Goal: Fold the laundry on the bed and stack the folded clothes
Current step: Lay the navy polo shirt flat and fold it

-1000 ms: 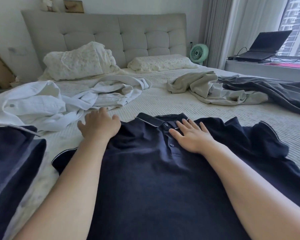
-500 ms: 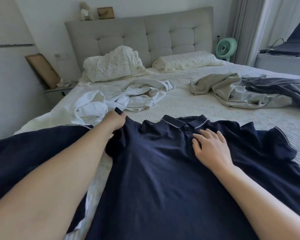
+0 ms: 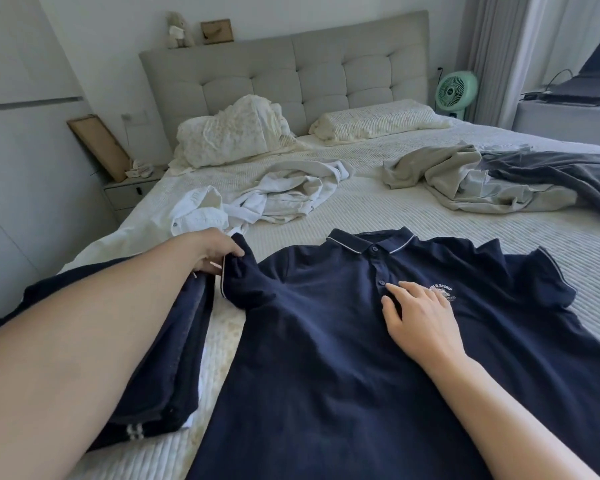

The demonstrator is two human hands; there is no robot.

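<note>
A navy polo shirt [image 3: 319, 341] lies face up on the bed [image 3: 361, 209], collar toward the headboard. My left hand [image 3: 215, 251] pinches the edge of its left sleeve and holds it lifted a little. My right hand [image 3: 420, 317] rests flat with straight fingers on the chest, beside the button placket and over part of a white logo. A stack of folded dark navy clothes [image 3: 167, 368] sits to the left of the shirt, partly under my left forearm.
Crumpled white garments [image 3: 274, 199] lie beyond the shirt, a beige garment [image 3: 465, 181] and a dark grey one [image 3: 568, 178] to the right. Pillows [image 3: 236, 133] sit by the headboard. A nightstand [image 3: 129, 192] stands left, a green fan [image 3: 456, 90] and a laptop [image 3: 582, 84] right.
My left hand has taken hold of the left sleeve and drawn it outward. My right hand slid down from the collar to the chest. The view has turned left.
</note>
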